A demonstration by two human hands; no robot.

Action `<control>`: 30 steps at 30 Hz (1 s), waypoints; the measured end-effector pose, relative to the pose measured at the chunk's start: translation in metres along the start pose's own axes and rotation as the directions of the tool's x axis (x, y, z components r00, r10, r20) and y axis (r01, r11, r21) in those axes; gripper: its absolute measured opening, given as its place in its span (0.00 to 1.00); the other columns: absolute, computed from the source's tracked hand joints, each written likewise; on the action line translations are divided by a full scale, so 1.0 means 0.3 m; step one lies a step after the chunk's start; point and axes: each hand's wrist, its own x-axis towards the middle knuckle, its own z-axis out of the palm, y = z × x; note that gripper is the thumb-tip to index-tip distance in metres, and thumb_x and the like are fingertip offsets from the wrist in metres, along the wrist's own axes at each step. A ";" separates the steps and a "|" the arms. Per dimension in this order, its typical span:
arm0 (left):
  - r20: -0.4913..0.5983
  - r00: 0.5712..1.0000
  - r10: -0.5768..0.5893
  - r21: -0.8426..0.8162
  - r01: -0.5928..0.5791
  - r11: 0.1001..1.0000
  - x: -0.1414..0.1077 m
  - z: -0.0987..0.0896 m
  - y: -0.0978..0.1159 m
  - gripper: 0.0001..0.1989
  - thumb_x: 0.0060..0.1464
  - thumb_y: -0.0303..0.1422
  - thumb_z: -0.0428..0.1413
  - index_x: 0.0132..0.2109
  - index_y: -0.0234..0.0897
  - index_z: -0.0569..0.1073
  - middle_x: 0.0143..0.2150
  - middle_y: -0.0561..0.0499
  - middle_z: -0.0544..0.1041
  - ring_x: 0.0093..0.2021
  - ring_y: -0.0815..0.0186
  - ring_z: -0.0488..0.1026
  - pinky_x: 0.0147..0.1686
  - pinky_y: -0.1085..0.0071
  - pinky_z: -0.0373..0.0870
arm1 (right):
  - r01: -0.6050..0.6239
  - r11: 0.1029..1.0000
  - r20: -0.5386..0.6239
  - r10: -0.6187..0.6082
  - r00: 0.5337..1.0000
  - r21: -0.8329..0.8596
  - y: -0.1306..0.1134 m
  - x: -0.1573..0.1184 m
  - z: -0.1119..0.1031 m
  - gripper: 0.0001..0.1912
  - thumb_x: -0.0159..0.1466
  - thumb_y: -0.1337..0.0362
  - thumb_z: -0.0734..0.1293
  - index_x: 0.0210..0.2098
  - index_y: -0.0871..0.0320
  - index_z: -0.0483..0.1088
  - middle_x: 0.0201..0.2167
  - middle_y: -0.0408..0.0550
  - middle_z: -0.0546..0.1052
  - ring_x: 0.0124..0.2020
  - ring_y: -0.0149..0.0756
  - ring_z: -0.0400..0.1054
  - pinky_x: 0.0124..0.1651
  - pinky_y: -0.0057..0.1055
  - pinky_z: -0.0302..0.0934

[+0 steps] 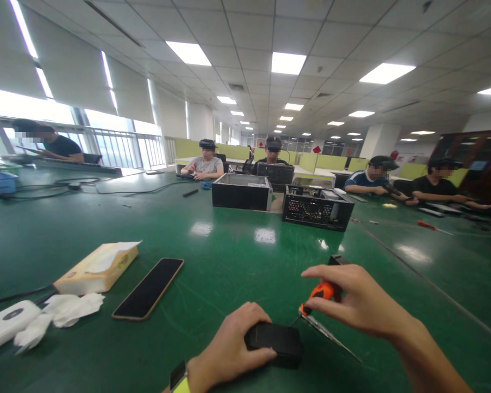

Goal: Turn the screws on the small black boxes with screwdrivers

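My left hand is wrapped around a small black box-shaped block, low over the green table. Thumb and fingers press on its left end; its exact kind is unclear. To the right, my right hand has thumb and index finger stretched apart around the orange-and-black handle of a screwdriver. The thumb partly covers that handle, and the other fingers are hidden behind the hand. The screwdriver's thin shaft points toward the black block. Metal tweezers lie just below it. Another black object shows partly behind the right hand.
Left on the green table lie a phone, a tissue pack, crumpled tissues and a white device. Two computer cases stand farther off. Another screwdriver lies at right. Several people sit around the table.
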 end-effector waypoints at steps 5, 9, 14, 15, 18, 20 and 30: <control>-0.004 1.000 0.008 -0.003 -0.008 1.000 0.001 -0.001 0.001 0.16 0.53 0.41 0.63 0.45 0.39 0.73 0.41 0.49 0.74 0.41 0.59 0.70 0.41 0.68 0.66 | 0.013 1.000 0.045 -0.014 0.999 0.017 -0.009 0.000 -0.003 0.18 0.61 0.63 0.68 0.51 0.53 0.71 0.38 0.45 0.80 0.35 0.35 0.74 0.40 0.29 0.66; -0.006 1.000 0.009 -0.002 -0.009 1.000 0.001 -0.001 0.000 0.16 0.53 0.41 0.63 0.45 0.39 0.73 0.41 0.49 0.74 0.40 0.59 0.70 0.40 0.69 0.65 | -0.020 1.000 0.034 0.020 0.999 0.004 -0.014 0.005 -0.003 0.17 0.61 0.60 0.69 0.49 0.54 0.72 0.36 0.45 0.80 0.34 0.35 0.74 0.39 0.30 0.66; -0.014 1.000 0.010 0.003 -0.010 1.000 0.001 0.003 -0.001 0.16 0.52 0.39 0.64 0.45 0.38 0.72 0.41 0.49 0.74 0.41 0.60 0.70 0.41 0.69 0.64 | -0.019 1.000 0.019 0.019 1.000 0.008 -0.010 0.006 0.001 0.17 0.60 0.60 0.70 0.48 0.54 0.73 0.34 0.44 0.80 0.32 0.35 0.74 0.38 0.30 0.65; -0.013 1.000 0.009 0.004 -0.009 1.000 0.001 0.004 -0.002 0.16 0.52 0.39 0.64 0.45 0.39 0.72 0.41 0.49 0.74 0.41 0.60 0.70 0.40 0.69 0.64 | -0.023 1.000 0.015 0.023 1.000 0.001 -0.008 0.006 0.001 0.16 0.59 0.59 0.70 0.47 0.54 0.73 0.34 0.44 0.80 0.32 0.35 0.74 0.37 0.30 0.65; -0.009 1.000 0.005 0.007 -0.005 1.000 0.001 0.003 -0.002 0.16 0.53 0.41 0.64 0.45 0.38 0.73 0.41 0.49 0.74 0.41 0.59 0.70 0.40 0.68 0.65 | 0.007 1.000 0.004 -0.007 1.000 0.012 -0.003 0.005 -0.001 0.15 0.61 0.62 0.69 0.48 0.53 0.73 0.39 0.46 0.80 0.37 0.36 0.74 0.41 0.30 0.66; -0.006 1.000 0.007 0.001 -0.007 1.000 0.000 0.002 -0.002 0.16 0.53 0.41 0.64 0.45 0.38 0.73 0.41 0.48 0.75 0.41 0.59 0.70 0.40 0.68 0.65 | 0.012 1.000 0.007 -0.012 1.000 0.019 -0.002 0.005 -0.002 0.16 0.61 0.62 0.69 0.49 0.53 0.72 0.40 0.47 0.80 0.38 0.37 0.74 0.41 0.31 0.66; -0.012 0.999 0.030 -0.043 -0.030 0.999 -0.001 -0.001 -0.001 0.17 0.54 0.42 0.63 0.46 0.39 0.72 0.41 0.48 0.73 0.40 0.59 0.69 0.40 0.68 0.64 | -0.037 0.999 0.039 0.037 0.999 -0.002 -0.003 0.001 -0.004 0.15 0.61 0.59 0.70 0.48 0.53 0.73 0.35 0.44 0.80 0.33 0.35 0.73 0.39 0.30 0.65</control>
